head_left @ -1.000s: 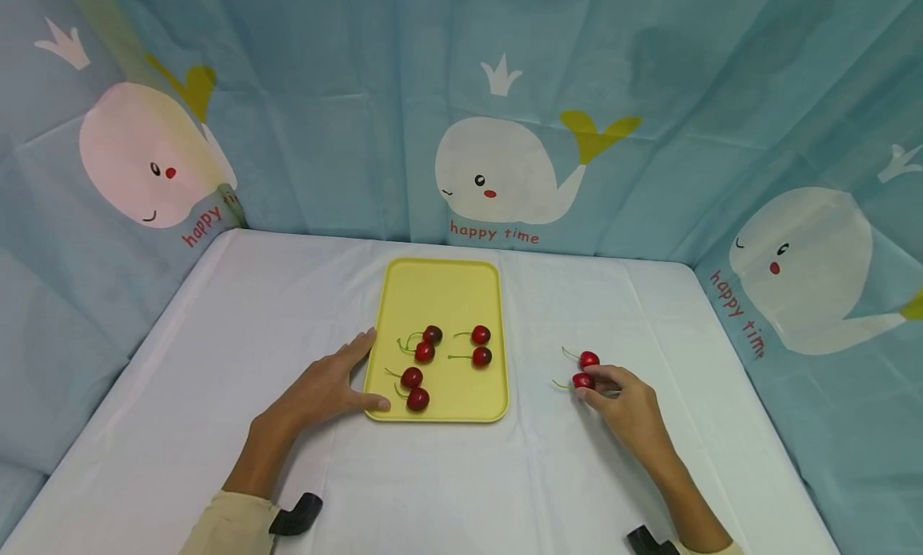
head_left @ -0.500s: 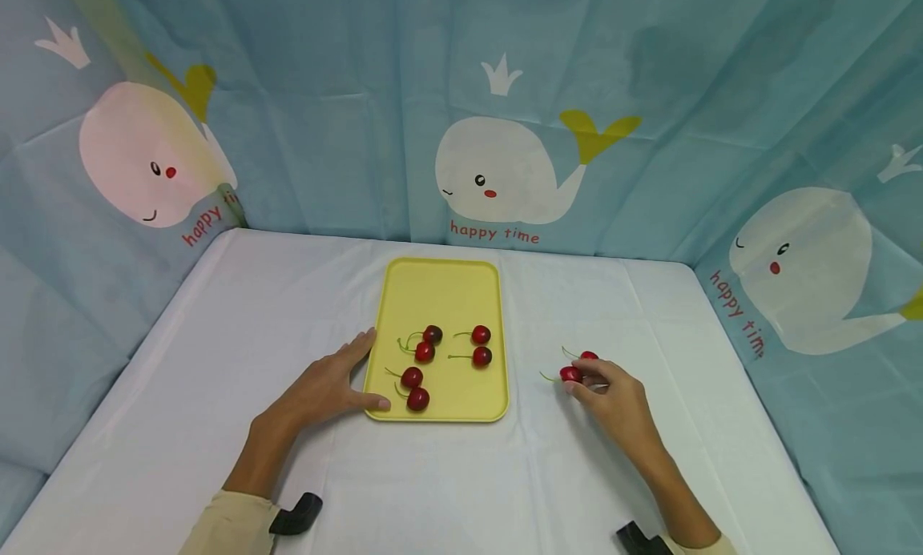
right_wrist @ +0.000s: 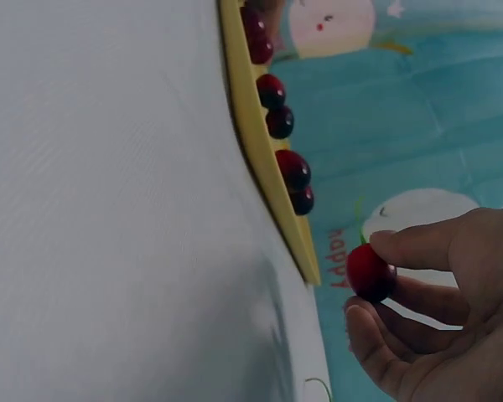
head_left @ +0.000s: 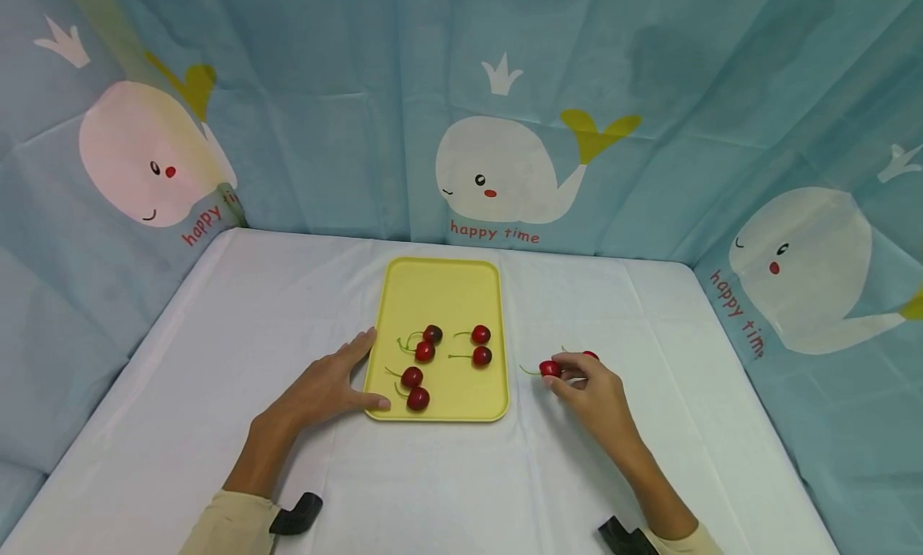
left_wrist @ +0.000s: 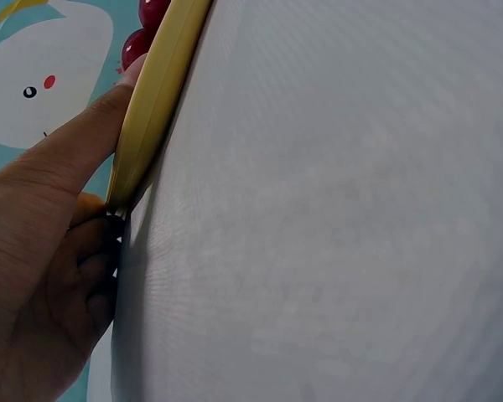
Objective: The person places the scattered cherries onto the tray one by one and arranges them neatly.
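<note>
My right hand pinches a red cherry between thumb and fingertips, over the white cloth right of the yellow tray. The cherry's green stem points left; in the right wrist view the same cherry sits at the fingertips. Behind that hand another cherry is mostly hidden. My left hand rests against the tray's left edge with fingers spread. In the left wrist view its thumb lies over the tray's rim. Several cherries lie on the tray in pairs, such as a lower-left cherry.
A white cloth covers the table. Blue curtains printed with whales hang behind it and at both sides. The tray's far part is bare. A black strap piece is at the left sleeve, and a similar piece is at the right.
My right hand has moved left toward the tray, taking one cherry away from the other beside it. The left hand and the tray have stayed still.
</note>
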Motion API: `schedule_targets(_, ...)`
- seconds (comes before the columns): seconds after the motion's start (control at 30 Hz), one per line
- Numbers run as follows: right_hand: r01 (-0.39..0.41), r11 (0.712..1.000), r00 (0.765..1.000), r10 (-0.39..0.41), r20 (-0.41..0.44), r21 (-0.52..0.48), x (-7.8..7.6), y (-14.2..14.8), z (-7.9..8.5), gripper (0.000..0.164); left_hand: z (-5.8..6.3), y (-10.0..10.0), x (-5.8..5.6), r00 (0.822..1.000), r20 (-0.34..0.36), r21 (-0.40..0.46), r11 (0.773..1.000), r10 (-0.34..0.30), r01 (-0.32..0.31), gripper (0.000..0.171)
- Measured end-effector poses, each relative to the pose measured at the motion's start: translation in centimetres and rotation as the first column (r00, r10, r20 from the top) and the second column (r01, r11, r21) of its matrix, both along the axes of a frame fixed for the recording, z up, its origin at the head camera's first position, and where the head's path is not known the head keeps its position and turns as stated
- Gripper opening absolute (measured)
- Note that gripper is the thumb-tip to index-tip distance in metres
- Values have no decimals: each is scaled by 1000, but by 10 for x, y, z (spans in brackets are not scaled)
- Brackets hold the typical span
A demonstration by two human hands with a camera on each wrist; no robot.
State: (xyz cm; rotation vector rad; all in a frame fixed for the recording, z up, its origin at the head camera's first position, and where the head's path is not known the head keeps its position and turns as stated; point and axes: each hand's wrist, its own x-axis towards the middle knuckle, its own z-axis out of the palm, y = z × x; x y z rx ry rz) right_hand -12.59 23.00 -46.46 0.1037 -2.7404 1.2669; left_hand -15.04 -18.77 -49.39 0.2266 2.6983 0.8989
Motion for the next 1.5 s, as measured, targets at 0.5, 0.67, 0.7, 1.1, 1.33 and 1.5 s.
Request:
schedule_targets(0.5, -39, 999, 999, 40, 17, -30, -5, -23, 0, 35, -2, 0, 0, 1000, 5, 6, 1000, 8, -8, 129)
schedule_targets(0.67, -57, 997, 998, 58, 21, -43, -5, -29, -1, 33, -1, 0, 0, 1000, 3, 4, 1000, 6, -6, 129)
schedule_targets(0.7, -58, 998, 998, 59, 25, -40, -5, -31, -1, 33, -1, 0, 0, 1000, 2, 5, 1000, 4, -4, 129)
schedule_targets(1.1, -97, 995, 995, 97, 3, -28, -6, -47, -4, 33, -1, -1, 0, 1000, -7, 3, 1000, 3, -3, 129)
schedule_targets(1.33, -119, 993, 993, 119, -2, -16, -6, -56, -8, 32, -1, 0, 1, 1000, -7, 4, 1000, 8, -8, 129)
schedule_targets(1.5, -141, 990, 990, 141, -21, -25, -7, -63, -10, 32, -1, 0, 1, 1000, -10, 2, 1000, 10, -10, 128)
